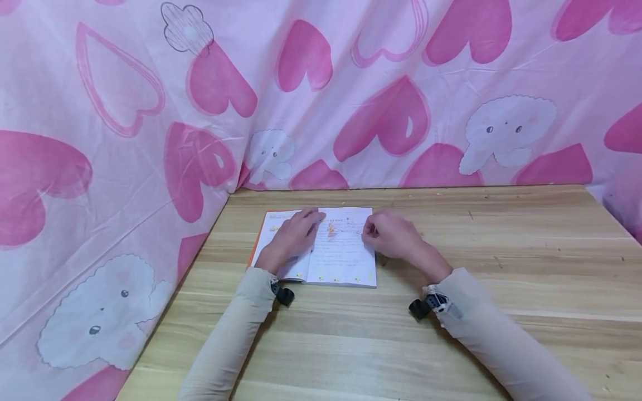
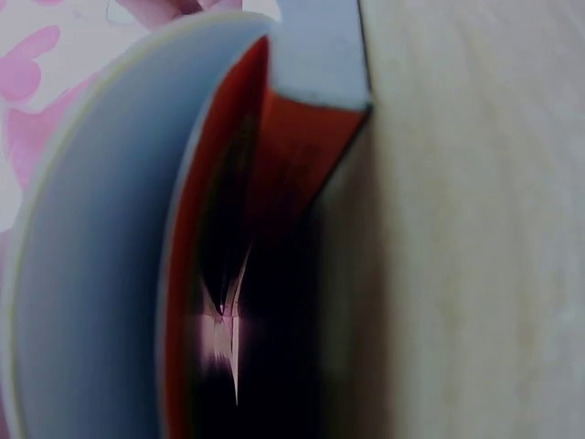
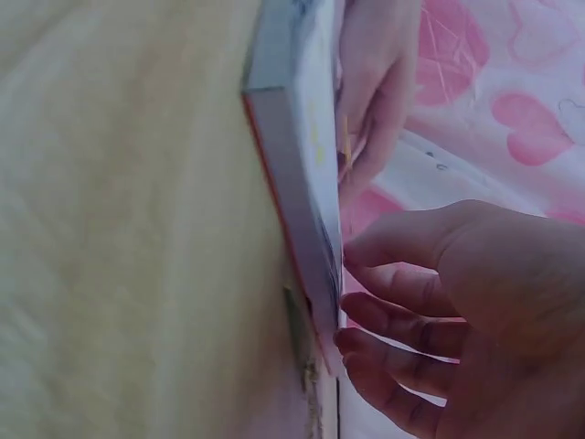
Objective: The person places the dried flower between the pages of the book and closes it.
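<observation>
Book point(image 1: 341, 262) lay open on table point(image 1: 346, 345); left hand point(image 1: 297, 233) rested at its 10 o'clock, fingers relaxed. Right hand point(image 1: 394, 235) touched its 3 o'clock edge, fingers curled, couldn't tell if pinching.

A light pink cloth point(image 1: 296, 109) was hung behind a brown wooden table point(image 1: 551, 267) and along its left side. Big pink hearts point(image 1: 305, 53), fluffy white animal faces point(image 1: 509, 125) and a scribbled flower point(image 1: 188, 29) were printed on it. Tiny dark specks point(image 1: 470, 215) were scattered on the wood.

Your left hand point(image 1: 293, 236) hides part of the book point(image 1: 341, 273) — its print point(image 1: 341, 249) is too small to read.
</observation>
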`<state>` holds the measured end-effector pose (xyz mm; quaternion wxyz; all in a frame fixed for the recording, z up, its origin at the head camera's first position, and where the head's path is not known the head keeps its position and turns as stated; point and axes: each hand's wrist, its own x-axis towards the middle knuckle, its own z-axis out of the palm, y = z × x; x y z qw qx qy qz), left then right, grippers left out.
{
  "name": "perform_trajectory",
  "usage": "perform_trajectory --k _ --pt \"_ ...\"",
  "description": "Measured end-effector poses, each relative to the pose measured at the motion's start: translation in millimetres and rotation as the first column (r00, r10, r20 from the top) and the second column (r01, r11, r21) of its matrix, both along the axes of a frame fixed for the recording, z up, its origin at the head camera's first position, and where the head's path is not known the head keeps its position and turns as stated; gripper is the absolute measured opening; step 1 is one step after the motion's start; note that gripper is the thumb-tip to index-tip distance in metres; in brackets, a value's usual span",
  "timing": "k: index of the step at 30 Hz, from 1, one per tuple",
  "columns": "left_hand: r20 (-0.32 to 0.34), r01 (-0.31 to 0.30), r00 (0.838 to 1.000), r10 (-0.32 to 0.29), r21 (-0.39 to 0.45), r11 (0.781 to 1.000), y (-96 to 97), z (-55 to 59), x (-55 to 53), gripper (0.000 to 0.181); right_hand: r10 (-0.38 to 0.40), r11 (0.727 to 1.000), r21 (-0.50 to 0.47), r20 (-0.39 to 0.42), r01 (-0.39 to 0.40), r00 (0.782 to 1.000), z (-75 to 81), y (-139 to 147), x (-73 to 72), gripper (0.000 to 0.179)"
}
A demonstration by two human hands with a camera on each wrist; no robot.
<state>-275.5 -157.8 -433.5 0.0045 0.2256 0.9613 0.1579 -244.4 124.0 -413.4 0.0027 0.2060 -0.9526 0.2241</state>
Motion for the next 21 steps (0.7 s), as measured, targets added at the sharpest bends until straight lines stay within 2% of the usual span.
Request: perform_trajectory --k 4,7,21 --pt "0.023 0.000 1.000 0.000 -0.004 1.000 -0.6 1.1 -0.8 0.046 0.032 0.999 0.042 0.025 -0.033 0.999 -1.8 -6.6 2.9 0.008" --pt "0.036 -0.002 0.999 0.002 -0.004 1.000 -0.8 3.2 -1.8 0.047 0.027 0.999 0.033 0.023 -0.028 0.999 -3.8 -9.0 3.3 0.008" --pt "0.052 -0.002 0.999 0.003 -0.013 1.000 1.7 4.2 0.3 0.048 -0.035 0.999 -0.002 0.011 0.035 0.999 -8.8 -17.3 5.7 0.009"
